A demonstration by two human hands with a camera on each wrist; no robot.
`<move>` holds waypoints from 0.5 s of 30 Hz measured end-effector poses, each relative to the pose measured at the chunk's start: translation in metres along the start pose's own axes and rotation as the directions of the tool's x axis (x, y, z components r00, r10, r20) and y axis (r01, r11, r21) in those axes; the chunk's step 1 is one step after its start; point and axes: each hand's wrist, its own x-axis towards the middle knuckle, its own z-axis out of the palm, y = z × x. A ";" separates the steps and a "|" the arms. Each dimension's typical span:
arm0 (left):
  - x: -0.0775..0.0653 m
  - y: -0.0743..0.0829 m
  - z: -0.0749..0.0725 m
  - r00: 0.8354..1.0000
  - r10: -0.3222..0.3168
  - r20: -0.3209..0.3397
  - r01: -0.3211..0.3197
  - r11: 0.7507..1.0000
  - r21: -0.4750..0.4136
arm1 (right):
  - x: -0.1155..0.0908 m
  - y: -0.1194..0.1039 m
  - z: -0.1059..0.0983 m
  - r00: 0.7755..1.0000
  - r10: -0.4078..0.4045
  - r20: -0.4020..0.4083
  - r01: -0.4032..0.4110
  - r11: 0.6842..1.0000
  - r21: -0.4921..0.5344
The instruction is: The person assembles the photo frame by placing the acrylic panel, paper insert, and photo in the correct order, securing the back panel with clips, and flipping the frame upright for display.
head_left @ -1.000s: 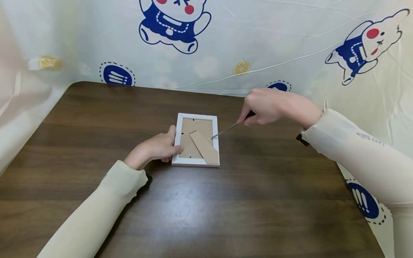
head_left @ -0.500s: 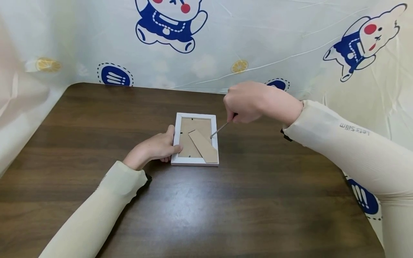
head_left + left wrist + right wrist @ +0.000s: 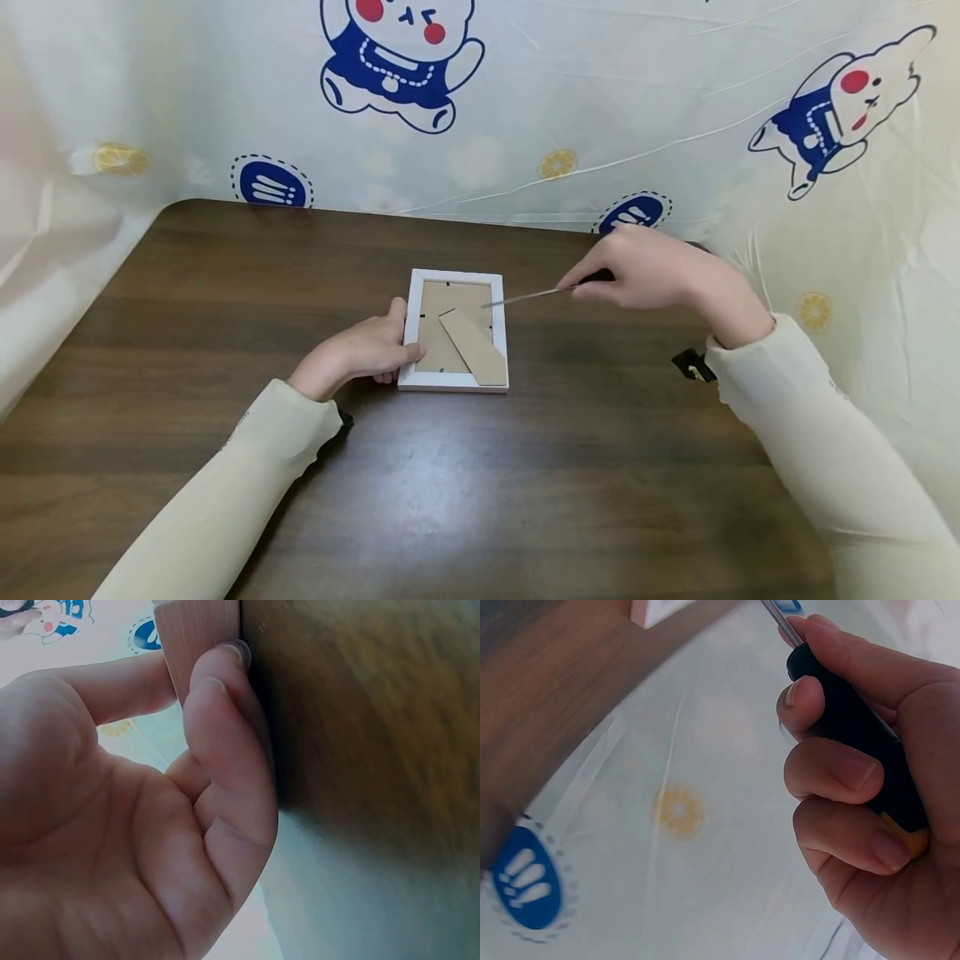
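A white picture frame (image 3: pixel 453 379) lies back side up on the table, its tan backing board (image 3: pixel 433 333) showing with small dark tabs round the edge. A tan easel leg (image 3: pixel 476 348) slants across the lower right of the board. My left hand (image 3: pixel 367 343) grips the frame's left side, thumb on top and fingers at the edge; the left wrist view shows the fingertips against the frame's side. In my right hand (image 3: pixel 648 265) is a screwdriver (image 3: pixel 862 742) with a dark handle and yellow end. Its thin shaft reaches over the frame's right edge; whether the tip touches the board I cannot tell.
The brown wooden table (image 3: pixel 420 492) spreads round the frame on all sides. A pale curtain (image 3: pixel 480 158) printed with cartoon animals and lemon slices hangs along the back and sides.
My right hand first moved left, then swung back right and lower, so the screwdriver now lies flatter. Its tip has shifted up along the frame's right side. The left hand keeps its grip.
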 end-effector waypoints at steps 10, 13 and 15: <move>-0.004 0.002 -0.001 1.000 0.011 -0.010 -0.011 1.000 -0.020 | -0.039 0.047 0.059 0.931 0.338 -0.141 -0.296 0.921 0.251; -0.005 0.003 0.000 1.000 0.012 -0.015 -0.012 1.000 -0.024 | -0.040 0.057 0.076 0.914 0.378 -0.146 -0.323 0.897 0.301; -0.005 0.003 0.000 1.000 0.012 -0.017 -0.012 1.000 -0.022 | -0.040 0.063 0.086 0.905 0.393 -0.161 -0.328 0.888 0.323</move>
